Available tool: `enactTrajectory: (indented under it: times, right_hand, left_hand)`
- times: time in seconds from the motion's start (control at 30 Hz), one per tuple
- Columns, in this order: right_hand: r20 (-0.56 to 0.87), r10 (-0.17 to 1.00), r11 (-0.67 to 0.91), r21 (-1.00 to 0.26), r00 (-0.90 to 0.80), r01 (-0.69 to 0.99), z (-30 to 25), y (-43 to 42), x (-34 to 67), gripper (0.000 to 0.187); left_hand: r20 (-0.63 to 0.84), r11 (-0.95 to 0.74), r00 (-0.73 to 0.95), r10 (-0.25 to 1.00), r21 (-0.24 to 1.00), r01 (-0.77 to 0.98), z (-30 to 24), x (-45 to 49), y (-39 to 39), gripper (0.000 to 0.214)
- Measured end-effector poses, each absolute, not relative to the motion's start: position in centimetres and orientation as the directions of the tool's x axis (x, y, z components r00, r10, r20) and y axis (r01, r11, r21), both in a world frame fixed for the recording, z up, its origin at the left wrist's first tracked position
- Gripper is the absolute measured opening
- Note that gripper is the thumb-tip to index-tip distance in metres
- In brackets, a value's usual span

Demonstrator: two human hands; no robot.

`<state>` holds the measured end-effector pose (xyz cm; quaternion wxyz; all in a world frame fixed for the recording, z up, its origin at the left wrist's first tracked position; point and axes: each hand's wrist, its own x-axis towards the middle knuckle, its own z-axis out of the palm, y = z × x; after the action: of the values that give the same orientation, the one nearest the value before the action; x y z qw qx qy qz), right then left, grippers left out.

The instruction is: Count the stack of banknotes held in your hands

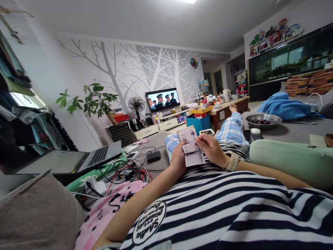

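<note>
I lie back on a sofa in a striped shirt and plaid trousers. A stack of banknotes (190, 148) stands above my belly. My left hand (178, 160) grips the stack from the left side, fingers wrapped round it. My right hand (212, 148), a watch on its wrist, pinches the top note from the right, with the note bent back toward me. Another folded part of the stack (186, 134) sticks up behind.
An open laptop (78, 160) sits at my left with tangled cables (130, 172) and a black box (153, 156). A metal bowl (263, 120), a phone (246, 135) and a remote (257, 136) lie on the sofa at right. A television (162, 99) plays ahead. A green cushion (283, 156) rests beside my right arm.
</note>
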<state>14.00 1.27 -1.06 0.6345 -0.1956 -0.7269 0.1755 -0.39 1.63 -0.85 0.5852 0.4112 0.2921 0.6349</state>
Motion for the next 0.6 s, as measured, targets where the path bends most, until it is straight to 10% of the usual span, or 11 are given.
enactTrajectory:
  times: [0.27, 0.6]
  right_hand:
    - [0.835, 0.498, 0.858, -0.513, -0.236, -0.003, -1.1, 0.8, 14.2, 0.044]
    - [0.733, 0.678, 0.732, -0.680, 0.063, 0.034, -1.1, 3.1, 13.8, 0.034]
  left_hand:
    - [0.146, -0.136, -0.024, 0.989, 0.829, -0.543, -0.5, 0.0, 1.4, 0.027]
    - [0.169, -0.179, -0.067, 0.983, 0.846, -0.502, -0.2, 0.1, 0.7, 0.021]
